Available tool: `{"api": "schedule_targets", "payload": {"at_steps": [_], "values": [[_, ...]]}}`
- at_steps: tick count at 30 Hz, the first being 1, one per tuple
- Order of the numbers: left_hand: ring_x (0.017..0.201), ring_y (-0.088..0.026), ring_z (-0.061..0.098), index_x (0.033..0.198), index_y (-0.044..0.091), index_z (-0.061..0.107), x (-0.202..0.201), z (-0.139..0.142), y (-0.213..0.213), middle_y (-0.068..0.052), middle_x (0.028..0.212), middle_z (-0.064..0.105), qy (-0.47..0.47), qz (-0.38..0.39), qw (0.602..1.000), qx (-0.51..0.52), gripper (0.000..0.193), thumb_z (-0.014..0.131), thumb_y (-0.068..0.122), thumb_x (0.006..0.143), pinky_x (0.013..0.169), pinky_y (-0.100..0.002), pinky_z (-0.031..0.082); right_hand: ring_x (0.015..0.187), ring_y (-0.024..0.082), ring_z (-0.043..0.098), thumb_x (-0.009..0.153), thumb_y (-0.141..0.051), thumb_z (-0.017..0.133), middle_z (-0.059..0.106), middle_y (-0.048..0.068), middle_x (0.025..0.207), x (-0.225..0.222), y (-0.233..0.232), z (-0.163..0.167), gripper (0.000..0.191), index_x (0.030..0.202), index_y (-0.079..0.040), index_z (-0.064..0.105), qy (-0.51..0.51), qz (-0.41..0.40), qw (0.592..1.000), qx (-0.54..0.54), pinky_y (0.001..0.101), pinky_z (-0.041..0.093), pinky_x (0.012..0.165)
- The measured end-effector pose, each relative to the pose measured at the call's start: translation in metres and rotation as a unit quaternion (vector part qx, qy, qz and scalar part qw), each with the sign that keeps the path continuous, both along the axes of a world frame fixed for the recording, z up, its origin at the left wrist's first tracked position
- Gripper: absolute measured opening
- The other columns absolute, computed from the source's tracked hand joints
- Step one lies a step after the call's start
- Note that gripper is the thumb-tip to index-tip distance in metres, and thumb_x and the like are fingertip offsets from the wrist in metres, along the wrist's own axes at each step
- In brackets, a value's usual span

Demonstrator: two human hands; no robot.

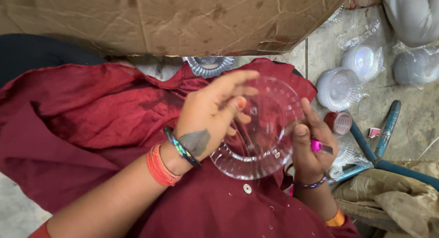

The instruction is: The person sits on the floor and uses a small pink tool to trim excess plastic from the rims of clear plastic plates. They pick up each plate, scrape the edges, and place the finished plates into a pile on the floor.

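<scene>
Over the lap of crumpled maroon cloth [91,114], the left hand [208,117] has its grip closed on a clear, ribbed plastic bowl [258,128]; the right hand [313,144] pinches a small pink-handled blade [320,147] at its rim.

A grey tiled floor [320,46] is seen at two o'clock, lit evenly by soft daylight, with stacks of clear plastic bowls [339,88] in wrappers scattered over it. A creased, stained sheet of brown cardboard [173,18] is laid across twelve o'clock. At four o'clock a blue metal frame [382,142] is crossed beside crumpled brown sacking [398,197].
</scene>
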State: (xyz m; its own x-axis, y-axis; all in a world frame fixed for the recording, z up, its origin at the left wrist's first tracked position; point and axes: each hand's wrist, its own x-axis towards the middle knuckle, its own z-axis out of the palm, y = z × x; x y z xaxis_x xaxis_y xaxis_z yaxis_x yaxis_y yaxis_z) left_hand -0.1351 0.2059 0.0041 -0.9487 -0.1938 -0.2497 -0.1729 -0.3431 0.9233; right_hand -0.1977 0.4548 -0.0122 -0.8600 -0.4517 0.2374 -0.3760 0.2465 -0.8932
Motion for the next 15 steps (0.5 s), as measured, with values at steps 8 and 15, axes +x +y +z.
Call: {"api": "schedule_targets", "payload": {"at_steps": [8,15], "values": [[0.103,-0.013,0.072,0.147,0.009,0.045,0.004,-0.023,-0.003,-0.012,0.136,0.066,0.062,0.157,0.982,0.088,0.041,0.053,0.008,0.108,0.083,-0.024,0.059,0.067,-0.001,0.050,0.107,-0.007,0.058,0.073,0.009,0.090,0.023,-0.020,-0.017,0.060,0.162,0.002,0.034,-0.174,-0.025,0.981,-0.082,0.0167,0.040,0.065],[0.104,-0.013,0.074,0.141,0.008,0.054,0.011,-0.028,-0.021,-0.010,0.129,0.071,0.021,0.061,0.997,0.048,0.037,0.056,0.006,0.104,0.077,-0.024,0.060,0.087,0.015,0.072,0.105,0.000,0.058,0.072,0.009,0.093,0.008,-0.005,-0.014,0.054,0.155,0.007,0.041,-0.102,0.047,0.994,0.009,0.0292,0.059,0.085]]}}
